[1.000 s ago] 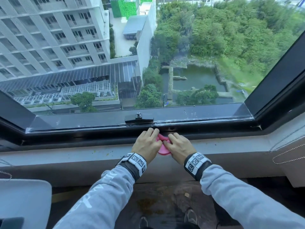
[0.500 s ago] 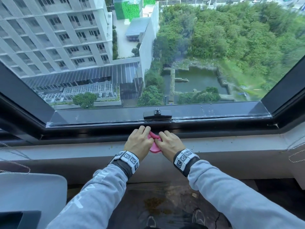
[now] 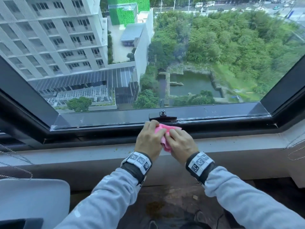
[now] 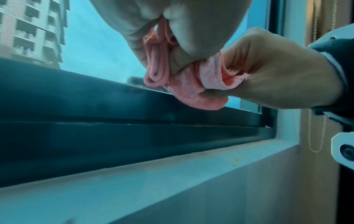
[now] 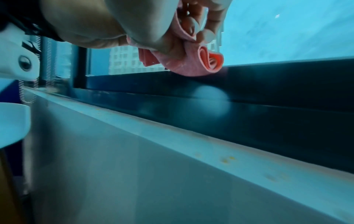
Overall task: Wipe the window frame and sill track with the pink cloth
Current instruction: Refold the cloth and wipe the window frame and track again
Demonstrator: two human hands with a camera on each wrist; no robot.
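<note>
Both hands have come up off the pale sill (image 3: 92,152) since a second ago: then they pressed the cloth (image 3: 166,133) low against the dark frame (image 3: 99,134), now they hold it bunched just below the latch (image 3: 162,116), its far edge at the frame's upper lip. The head view has also swung, so the latch sits right of where it was.

The left hand (image 3: 149,139) is curled round the cloth's left part, folds squeezed between fingers and palm in the left wrist view. The right hand (image 3: 180,142) pinches the right part, thumb under and fingers over. The wrist views show the cloth (image 4: 184,84) rolled into loops, hanging just above the frame (image 5: 249,84); whether it touches there I cannot tell.

This reads as refolding to a fresh face, or a shift from track to the frame rail by the latch. Yellowish crumbs on the sill near the latch suggest wiping is unfinished.

The wristbands (image 3: 139,161) carry square coded markers; no words or brands are readable.
</note>
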